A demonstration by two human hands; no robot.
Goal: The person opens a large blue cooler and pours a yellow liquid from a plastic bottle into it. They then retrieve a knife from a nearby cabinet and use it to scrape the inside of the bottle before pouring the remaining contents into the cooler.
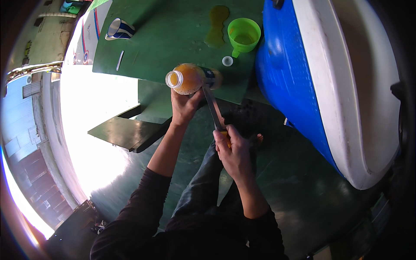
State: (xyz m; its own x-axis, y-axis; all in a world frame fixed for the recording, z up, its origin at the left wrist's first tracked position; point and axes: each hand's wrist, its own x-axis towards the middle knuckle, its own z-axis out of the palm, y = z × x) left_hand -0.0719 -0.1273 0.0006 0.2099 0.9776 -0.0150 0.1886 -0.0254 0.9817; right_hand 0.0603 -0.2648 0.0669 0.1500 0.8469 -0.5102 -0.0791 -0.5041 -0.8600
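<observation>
Uncapped orange bottle (190,79) and yellow-handled knife (212,107) in bare hands (236,151)

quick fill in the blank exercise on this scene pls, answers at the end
1. The left hand grips a bottle of ____ liquid.
2. The right hand holds a yellow-handled ____.
3. A spilled puddle lies on the table, to the ____ of the green mug.
4. The small bottle cap near the mug is ____.

Missing words: orange; knife; left; white.

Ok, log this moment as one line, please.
left hand: holds uncapped bottle, orange liquid | right hand: grips knife, blade at bottle's side | table: green cup, white cap, striped cup, puddle
</observation>
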